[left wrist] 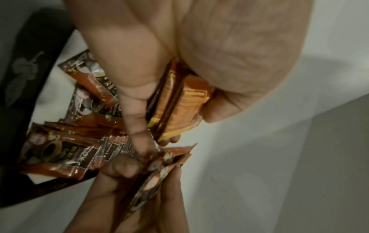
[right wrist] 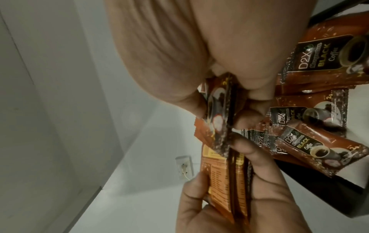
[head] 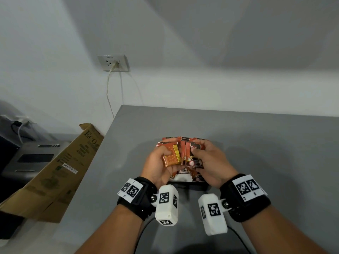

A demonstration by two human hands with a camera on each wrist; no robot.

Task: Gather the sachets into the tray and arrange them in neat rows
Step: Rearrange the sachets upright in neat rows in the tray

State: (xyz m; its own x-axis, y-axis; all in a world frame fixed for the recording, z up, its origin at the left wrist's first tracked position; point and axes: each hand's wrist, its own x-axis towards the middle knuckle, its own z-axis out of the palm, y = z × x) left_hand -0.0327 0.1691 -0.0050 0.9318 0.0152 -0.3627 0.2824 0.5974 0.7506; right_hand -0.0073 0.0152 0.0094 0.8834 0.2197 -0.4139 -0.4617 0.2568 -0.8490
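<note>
Both hands are raised together over a black-rimmed tray (left wrist: pixel 24 66) with a white floor. My left hand (head: pixel 161 160) grips a small stack of brown-orange coffee sachets (head: pixel 171 156), their printed backs toward me. My right hand (head: pixel 201 156) pinches another few sachets (head: pixel 194 158) showing the coffee-cup front. The two bundles touch edge to edge. Several more sachets (left wrist: pixel 66 151) lie loose and overlapping in the tray (right wrist: pixel 319 189) below the hands. The left-hand stack (right wrist: pixel 225 186) and the loose sachets (right wrist: pixel 311 146) also show in the right wrist view. The hands hide most of the tray in the head view.
The tray sits on a grey tabletop (head: pixel 256 153) that runs to a white wall. A flattened cardboard box (head: pixel 60 167) leans at the table's left edge, beside a grey machine (head: pixel 33 158). A wall socket (head: pixel 113 63) with a plugged cable hangs above the table's far left corner.
</note>
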